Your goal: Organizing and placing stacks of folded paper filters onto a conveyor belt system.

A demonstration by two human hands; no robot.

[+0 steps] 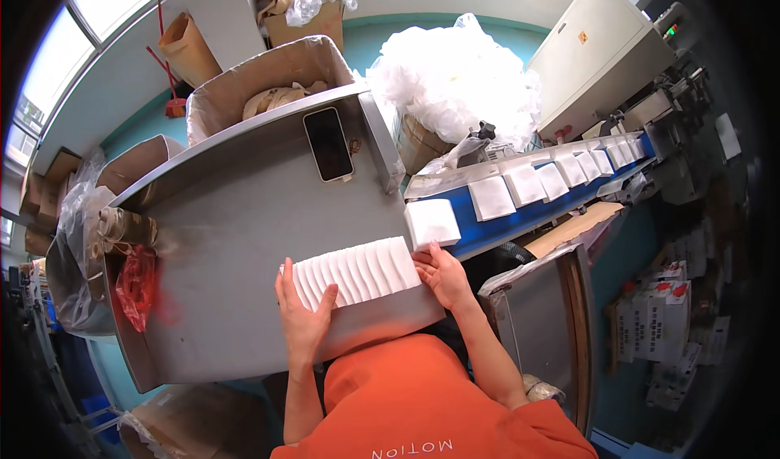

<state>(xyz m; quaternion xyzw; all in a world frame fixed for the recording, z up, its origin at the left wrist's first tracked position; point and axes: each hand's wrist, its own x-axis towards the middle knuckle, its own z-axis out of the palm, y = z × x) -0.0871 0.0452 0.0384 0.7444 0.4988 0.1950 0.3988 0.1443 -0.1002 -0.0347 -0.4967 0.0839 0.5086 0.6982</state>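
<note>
A row of white folded tissue packs (357,274) stands pressed together on the grey metal table, near its front edge. My left hand (305,311) holds the row's left end, fingers along the end and thumb on the near side. At the row's right end, my right hand (443,276) pinches the near edge of a single white tissue pack (431,222). That pack lies where the table meets the blue conveyor belt (475,233). Some fingertips of the right hand are hidden behind the pack. More white packs (524,185) lie spaced along the belt.
A phone (329,145) lies on the table (236,207) toward the back. Red plastic (136,288) and a brownish roll (127,227) are at its left edge. Behind stand a lined carton (268,73) and a large white plastic heap (459,73). Machinery (650,118) is far right.
</note>
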